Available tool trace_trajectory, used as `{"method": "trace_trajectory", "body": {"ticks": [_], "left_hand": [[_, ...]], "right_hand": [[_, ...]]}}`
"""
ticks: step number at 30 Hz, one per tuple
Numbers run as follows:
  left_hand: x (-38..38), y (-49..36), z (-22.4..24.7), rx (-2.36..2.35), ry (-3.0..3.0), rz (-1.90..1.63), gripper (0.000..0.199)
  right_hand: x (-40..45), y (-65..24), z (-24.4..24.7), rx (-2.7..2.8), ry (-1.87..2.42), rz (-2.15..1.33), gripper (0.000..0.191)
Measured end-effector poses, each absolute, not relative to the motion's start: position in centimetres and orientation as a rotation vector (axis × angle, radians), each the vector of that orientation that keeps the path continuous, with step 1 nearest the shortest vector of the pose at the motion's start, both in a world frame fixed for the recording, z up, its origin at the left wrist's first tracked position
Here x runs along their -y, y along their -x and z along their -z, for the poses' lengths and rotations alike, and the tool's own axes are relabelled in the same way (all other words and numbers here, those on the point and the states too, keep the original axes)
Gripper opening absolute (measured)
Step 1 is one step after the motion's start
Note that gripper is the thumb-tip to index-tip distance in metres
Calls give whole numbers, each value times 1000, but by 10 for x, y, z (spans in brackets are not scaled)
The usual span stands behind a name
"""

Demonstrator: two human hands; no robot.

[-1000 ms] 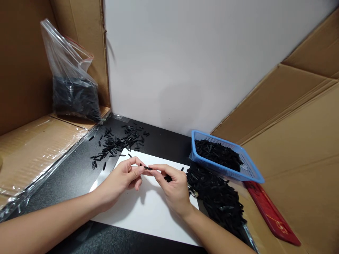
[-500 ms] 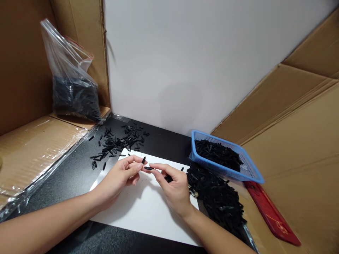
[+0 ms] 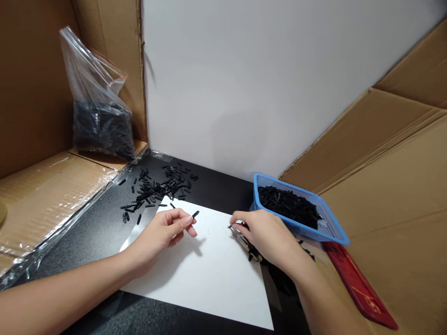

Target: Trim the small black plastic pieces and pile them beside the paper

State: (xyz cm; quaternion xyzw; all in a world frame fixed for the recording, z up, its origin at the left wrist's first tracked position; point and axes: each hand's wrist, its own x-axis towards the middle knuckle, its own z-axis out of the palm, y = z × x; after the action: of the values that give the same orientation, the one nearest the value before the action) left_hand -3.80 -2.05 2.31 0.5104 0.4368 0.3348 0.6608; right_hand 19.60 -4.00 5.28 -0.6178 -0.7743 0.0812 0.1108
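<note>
My left hand (image 3: 171,232) is over the upper left of a white sheet (image 3: 206,274), pinching a slim black piece (image 3: 196,214) between thumb and forefinger. The piece points up and to the right. At the sheet's right edge my right hand (image 3: 260,228) is closed, with thumb and forefinger curled close together. A narrow metal tool (image 3: 246,244) lies right under its fingers; whether they grip it I cannot tell. Dark bits show around the fingers, too small and covered to name. One more black piece lies at the sheet's top edge, behind my left hand.
Loose black pieces (image 3: 153,190) are scattered behind the sheet. A blue basket (image 3: 337,225) full of similar pieces stands at right, beside a red flat object (image 3: 363,288). A clear zip bag (image 3: 103,125) with dark contents leans against cardboard at left. A white wall rises behind.
My right hand has moved right, away from my left hand to the metal tool at the sheet's edge. The piece it pinched is no longer visible there. My left hand keeps its piece.
</note>
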Motion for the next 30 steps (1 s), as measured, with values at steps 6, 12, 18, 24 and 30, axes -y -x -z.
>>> {"method": "trace_trajectory", "body": {"ticks": [6,12,18,24,30], "left_hand": [[22,37,-23,-953,-1117,-738,25],[22,38,-26,-953,-1301,-691,25],[25,38,-30,-1043,-1668,-663,19],[21,41,-17,-923,-1395,-715,28],[21,39,-13,-861,-1191,-782,47]], "right_hand": [[41,-210,-61,2235,1947,-317,33],[36,-158,-36,1793,1374,-952,49],[41,-135,-14,1513,1286,-1150,32],[42,-136,-10,1354,1189,-1146,25],[43,-137,-8,1303,1126,-1121,26]]}}
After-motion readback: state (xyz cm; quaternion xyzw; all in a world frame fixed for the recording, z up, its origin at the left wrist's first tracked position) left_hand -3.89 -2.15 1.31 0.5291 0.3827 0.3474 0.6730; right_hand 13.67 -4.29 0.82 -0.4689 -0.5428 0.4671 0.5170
